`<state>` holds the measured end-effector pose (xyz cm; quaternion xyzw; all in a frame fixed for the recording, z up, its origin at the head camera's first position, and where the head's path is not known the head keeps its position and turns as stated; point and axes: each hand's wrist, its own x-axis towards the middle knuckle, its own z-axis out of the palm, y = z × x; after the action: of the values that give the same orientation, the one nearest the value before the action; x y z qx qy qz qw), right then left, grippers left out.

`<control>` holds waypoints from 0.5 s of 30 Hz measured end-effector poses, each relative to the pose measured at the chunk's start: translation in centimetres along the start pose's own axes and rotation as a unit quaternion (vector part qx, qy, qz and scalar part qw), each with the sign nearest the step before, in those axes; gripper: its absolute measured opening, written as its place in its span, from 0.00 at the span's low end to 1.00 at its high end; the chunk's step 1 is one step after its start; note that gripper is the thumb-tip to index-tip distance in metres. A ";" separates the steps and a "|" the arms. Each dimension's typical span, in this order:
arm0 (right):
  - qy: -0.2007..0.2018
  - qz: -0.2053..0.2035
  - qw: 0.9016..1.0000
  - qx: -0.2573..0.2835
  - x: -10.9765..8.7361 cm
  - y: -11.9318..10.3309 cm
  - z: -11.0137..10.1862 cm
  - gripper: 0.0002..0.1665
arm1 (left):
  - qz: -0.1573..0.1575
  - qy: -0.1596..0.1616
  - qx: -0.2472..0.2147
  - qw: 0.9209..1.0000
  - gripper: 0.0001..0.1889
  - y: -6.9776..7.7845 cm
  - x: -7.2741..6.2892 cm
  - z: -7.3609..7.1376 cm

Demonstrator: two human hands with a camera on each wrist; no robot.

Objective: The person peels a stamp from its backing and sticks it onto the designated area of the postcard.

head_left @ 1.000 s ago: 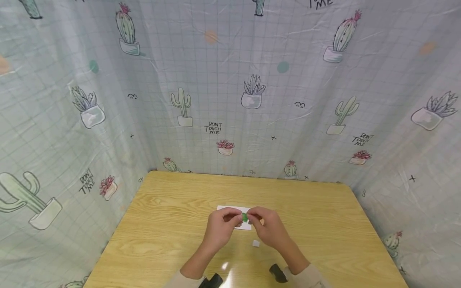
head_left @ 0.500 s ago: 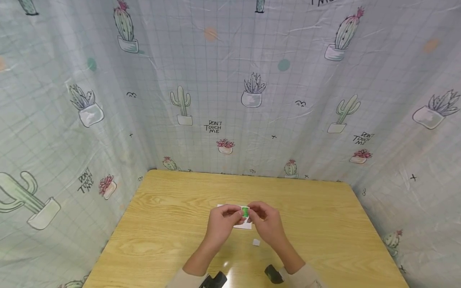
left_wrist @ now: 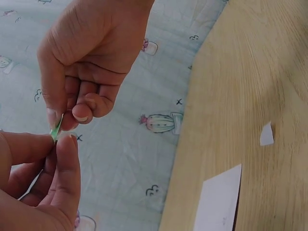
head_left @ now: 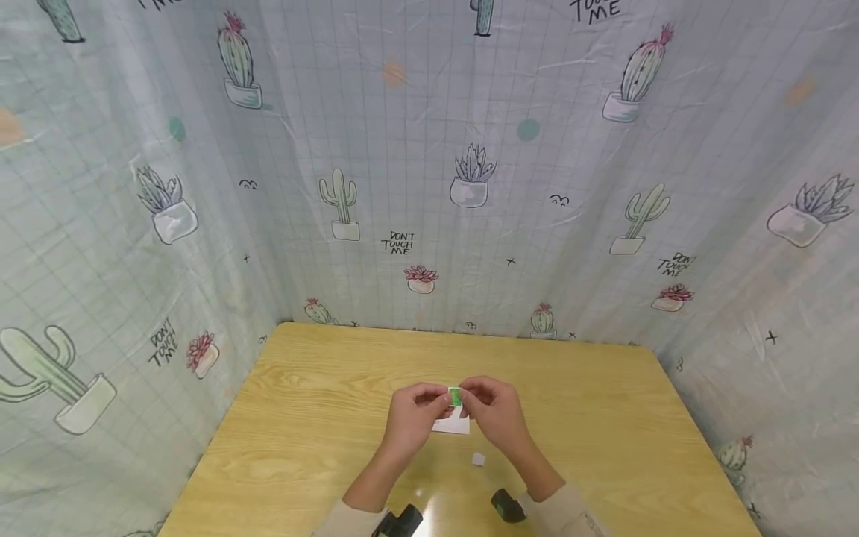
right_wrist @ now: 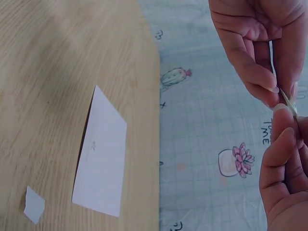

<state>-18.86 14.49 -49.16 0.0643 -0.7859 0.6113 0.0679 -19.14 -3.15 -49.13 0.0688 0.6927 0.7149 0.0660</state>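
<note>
A small green stamp (head_left: 455,397) with a white border is held up between the two hands, its green face visible in the head view. The thumb and fingertips of my left hand (head_left: 414,412) pinch its left side. On the opposite side, my right hand (head_left: 498,410) pinches it the same way. Both wrist views show the stamp (left_wrist: 57,129) nearly edge-on, with fingertips covering much of it. Beneath the hands, a white rectangular envelope (head_left: 452,424) lies on the table, partly hidden in the head view. Faint marks show on this envelope (right_wrist: 99,156) in the right wrist view.
A small white scrap of paper (head_left: 479,459) lies on the wooden table (head_left: 322,418), nearer the body than the envelope. Behind and beside the table hangs a cactus-print curtain (head_left: 429,134). Black wrist devices (head_left: 508,506) sit at both beige sleeves.
Over the last second both hands have risen slightly, and the stamp has turned so its green face shows flatter. Both pinches stay in place. The head view has tilted a little.
</note>
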 end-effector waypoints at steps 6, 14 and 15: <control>-0.005 0.017 1.000 0.005 0.3 0.2 0.0 0.03 | 0.025 0.001 0.036 0.999 0.10 -0.1 0.1 -0.3; 0.000 0.035 0.999 0.008 0.4 0.6 0.0 0.03 | 0.051 0.014 0.121 0.991 0.13 -0.8 0.1 -1.5; 0.002 0.036 0.999 0.008 0.4 0.7 0.0 0.03 | 0.052 0.018 0.127 0.990 0.13 -0.9 0.2 -1.7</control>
<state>-19.36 14.68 -49.73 0.0354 -0.7825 0.6198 0.0466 -19.64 -4.76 -50.05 0.0995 0.7745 0.6247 0.0074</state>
